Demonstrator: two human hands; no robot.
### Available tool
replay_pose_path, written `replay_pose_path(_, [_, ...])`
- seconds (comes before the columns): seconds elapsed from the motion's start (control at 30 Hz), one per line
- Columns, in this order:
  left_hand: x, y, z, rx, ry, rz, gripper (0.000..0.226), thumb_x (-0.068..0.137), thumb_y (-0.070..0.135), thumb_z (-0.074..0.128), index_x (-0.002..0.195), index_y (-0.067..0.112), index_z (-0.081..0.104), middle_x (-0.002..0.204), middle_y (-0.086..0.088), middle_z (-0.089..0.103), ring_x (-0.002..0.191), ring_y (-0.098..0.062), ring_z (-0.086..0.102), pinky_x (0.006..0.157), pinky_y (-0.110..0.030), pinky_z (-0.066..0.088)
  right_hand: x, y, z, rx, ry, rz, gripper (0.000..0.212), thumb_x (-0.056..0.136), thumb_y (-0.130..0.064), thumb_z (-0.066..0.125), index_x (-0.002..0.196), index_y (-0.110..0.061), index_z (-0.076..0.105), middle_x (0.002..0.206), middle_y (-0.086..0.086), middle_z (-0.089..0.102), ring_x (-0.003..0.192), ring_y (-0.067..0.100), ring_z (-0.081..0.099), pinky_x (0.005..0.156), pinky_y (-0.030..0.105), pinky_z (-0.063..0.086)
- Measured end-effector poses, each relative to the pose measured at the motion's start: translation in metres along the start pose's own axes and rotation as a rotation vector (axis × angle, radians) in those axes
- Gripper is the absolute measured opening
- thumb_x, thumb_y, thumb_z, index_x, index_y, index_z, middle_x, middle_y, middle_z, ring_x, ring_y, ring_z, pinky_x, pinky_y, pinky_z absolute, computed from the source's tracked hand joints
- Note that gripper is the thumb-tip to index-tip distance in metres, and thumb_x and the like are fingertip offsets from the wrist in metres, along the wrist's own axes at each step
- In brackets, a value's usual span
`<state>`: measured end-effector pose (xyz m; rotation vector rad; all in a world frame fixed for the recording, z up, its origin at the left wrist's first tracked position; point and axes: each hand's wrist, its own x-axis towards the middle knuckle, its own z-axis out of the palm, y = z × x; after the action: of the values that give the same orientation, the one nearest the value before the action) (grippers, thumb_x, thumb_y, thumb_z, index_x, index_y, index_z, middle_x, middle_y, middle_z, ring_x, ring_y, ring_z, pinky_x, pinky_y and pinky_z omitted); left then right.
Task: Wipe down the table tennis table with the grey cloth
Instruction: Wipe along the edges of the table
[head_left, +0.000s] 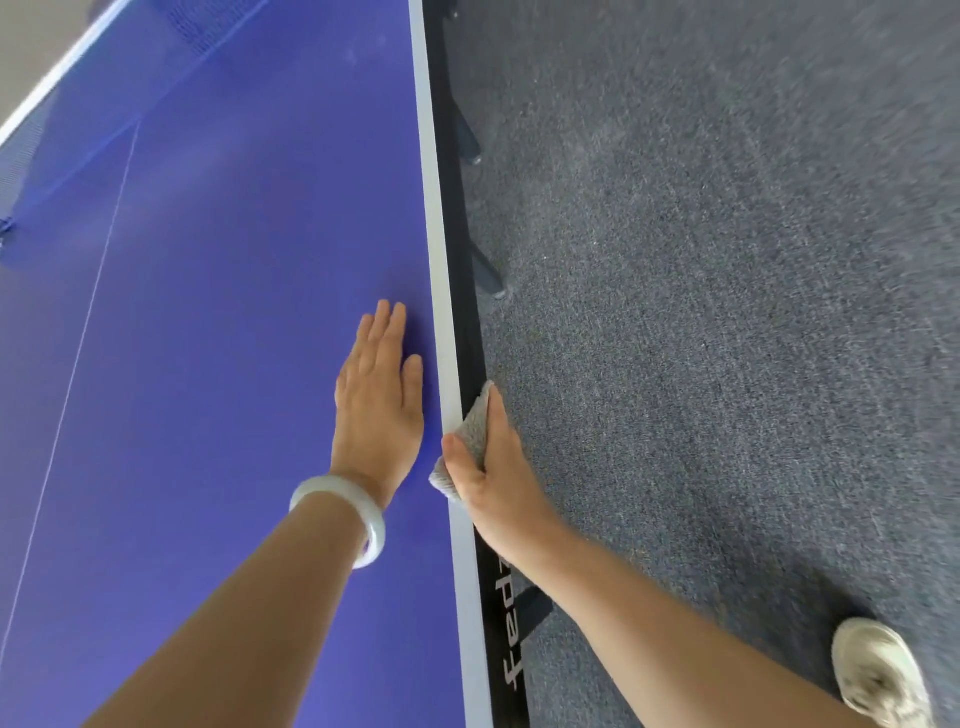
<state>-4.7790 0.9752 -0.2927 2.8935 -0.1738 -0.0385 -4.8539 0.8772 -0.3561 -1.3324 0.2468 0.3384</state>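
nearest, white lettering on the black side rail (500, 649) is reading roughly "fed", the rest hiding behind the forearm. further along this right edge, the right hand (498, 483) is gripping the grey cloth (470, 434) against the rim, thumb on top, seemingly wiping the edge. the left hand (379, 395) is lying flat and relaxed on the blue table (208, 338) just inside that edge, likely bracing. the net (31, 156) is standing at the far end.

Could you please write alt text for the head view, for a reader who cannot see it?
The right hand grips a grey cloth against the side edge of a blue table tennis table, while the left hand, a pale bangle at its wrist, lies flat on the top. Grey carpet and one pale shoe show on the right.
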Motion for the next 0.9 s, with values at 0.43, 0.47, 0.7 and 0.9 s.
replay_pose_path(0.43, [0.007,-0.013,0.015,-0.08,0.029,0.055,0.05,0.105,0.021,0.023,0.155,0.02,0.028,0.163,0.011,0.018,0.15,-0.001,0.007,0.124,-0.033,0.009,0.094,-0.042,-0.012,-0.031,0.043,-0.054,0.069,0.103,-0.042,0.044,0.159,-0.027,0.007,0.138,-0.003,0.029,0.109,0.003,0.04,0.088,0.013,0.028])
replay_pose_path(0.47, [0.008,-0.012,0.014,-0.076,0.032,0.059,0.05,0.105,0.021,0.024,0.155,0.018,0.029,0.163,0.01,0.019,0.151,-0.002,0.008,0.124,-0.033,0.01,0.109,-0.052,-0.016,-0.033,0.04,-0.051,0.066,0.103,-0.04,0.043,0.159,-0.023,0.01,0.143,0.001,0.029,0.115,0.013,0.042,0.091,0.02,0.028])
replay_pose_path(0.7, [0.007,-0.01,0.013,-0.053,0.029,0.048,0.051,0.105,0.019,0.024,0.155,0.02,0.026,0.163,0.012,0.017,0.151,-0.002,0.007,0.124,-0.034,0.01,0.012,-0.009,0.005,-0.028,0.126,-0.11,0.067,0.098,-0.059,0.038,0.154,-0.045,0.005,0.133,-0.036,0.027,0.116,-0.03,0.028,0.092,-0.004,0.023])
replay_pose_path(0.9, [0.006,-0.009,0.012,-0.061,0.029,0.044,0.05,0.105,0.019,0.025,0.155,0.021,0.026,0.163,0.01,0.017,0.151,-0.004,0.007,0.124,-0.034,0.009,0.013,-0.012,0.0,-0.016,0.024,-0.012,0.083,0.086,-0.072,0.031,0.155,-0.029,0.014,0.129,-0.018,0.03,0.114,-0.006,0.034,0.113,0.032,0.037])
